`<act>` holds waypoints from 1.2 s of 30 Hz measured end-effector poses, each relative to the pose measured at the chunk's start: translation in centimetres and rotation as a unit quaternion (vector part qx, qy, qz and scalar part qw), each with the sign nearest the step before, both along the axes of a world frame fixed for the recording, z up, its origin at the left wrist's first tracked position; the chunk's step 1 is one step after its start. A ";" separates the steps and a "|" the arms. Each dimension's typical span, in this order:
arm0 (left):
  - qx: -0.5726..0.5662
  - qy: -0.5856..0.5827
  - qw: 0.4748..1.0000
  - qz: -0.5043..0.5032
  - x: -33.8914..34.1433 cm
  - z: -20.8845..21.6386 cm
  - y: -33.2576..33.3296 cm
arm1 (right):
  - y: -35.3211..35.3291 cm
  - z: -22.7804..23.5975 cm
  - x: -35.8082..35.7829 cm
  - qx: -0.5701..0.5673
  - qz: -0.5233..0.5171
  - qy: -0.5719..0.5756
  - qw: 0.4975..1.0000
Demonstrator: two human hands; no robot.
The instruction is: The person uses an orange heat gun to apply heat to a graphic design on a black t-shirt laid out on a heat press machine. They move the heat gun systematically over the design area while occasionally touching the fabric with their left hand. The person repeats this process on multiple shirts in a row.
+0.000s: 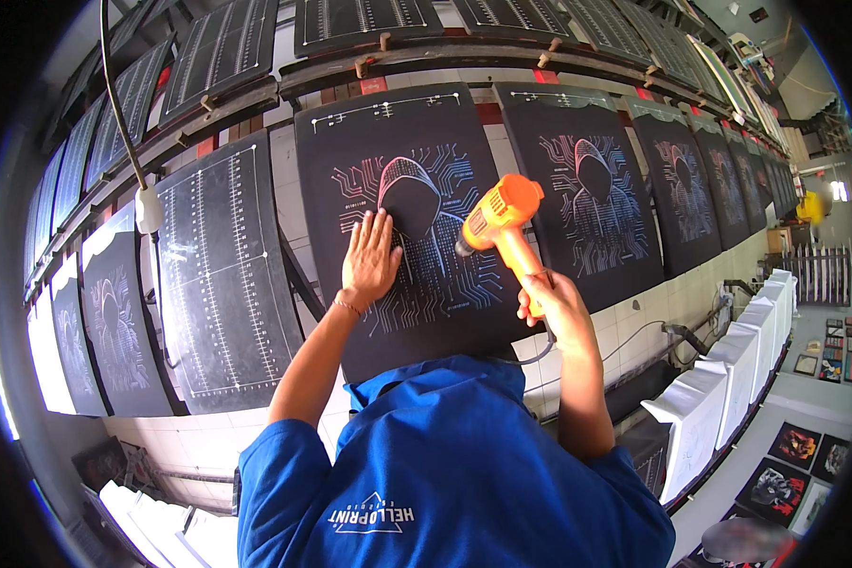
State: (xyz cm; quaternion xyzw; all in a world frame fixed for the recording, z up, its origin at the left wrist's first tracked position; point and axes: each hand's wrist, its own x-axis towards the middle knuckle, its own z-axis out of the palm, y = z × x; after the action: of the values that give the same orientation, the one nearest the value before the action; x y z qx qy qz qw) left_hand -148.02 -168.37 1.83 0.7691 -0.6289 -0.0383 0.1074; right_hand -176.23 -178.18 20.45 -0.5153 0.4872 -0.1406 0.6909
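In front of me a black shirt (350, 156) is stretched over a printing board, with a hooded figure and circuit lines printed on it in pink, white and blue. My left hand (372, 257) lies flat on the left part of the print, fingers out and close together. My right hand (559, 310) grips the handle of an orange heat gun (509, 213). The gun's nozzle is over the right part of the print and tilts down to the left. Its cord hangs below my right hand.
A bare black board with white ruled marks (220, 275) stands to the left. More printed black shirts (592, 180) lie on boards to the right. A cable with a white connector (149, 208) hangs at left. White shirts (696, 426) drape over a rack at lower right.
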 end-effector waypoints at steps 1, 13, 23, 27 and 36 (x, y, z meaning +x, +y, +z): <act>0.001 0.016 1.000 -0.008 -0.9 0.5 0.9 | 0.1 -0.2 0.6 -0.024 -0.003 0.005 1.000; 0.009 0.047 0.995 -0.084 -2.3 2.0 5.9 | -0.2 -0.8 2.4 -0.067 -0.010 0.033 0.997; -0.031 -0.009 0.999 0.029 4.9 -0.5 -3.7 | 0.2 -0.2 1.8 0.022 0.052 -0.040 0.998; -0.016 -0.004 1.000 -0.025 2.4 0.7 -0.6 | 0.1 -0.7 3.0 -0.026 0.037 -0.009 0.999; 0.101 0.083 0.984 -0.122 -5.4 2.5 12.9 | 1.5 -1.0 4.5 0.052 0.139 -0.053 0.987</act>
State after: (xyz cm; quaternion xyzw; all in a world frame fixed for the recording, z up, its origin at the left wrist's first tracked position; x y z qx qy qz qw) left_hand -153.45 -155.51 4.31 0.6877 -0.6999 -0.1777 0.0756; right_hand -171.69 -176.66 19.41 -0.5330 0.3801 -0.0443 0.7546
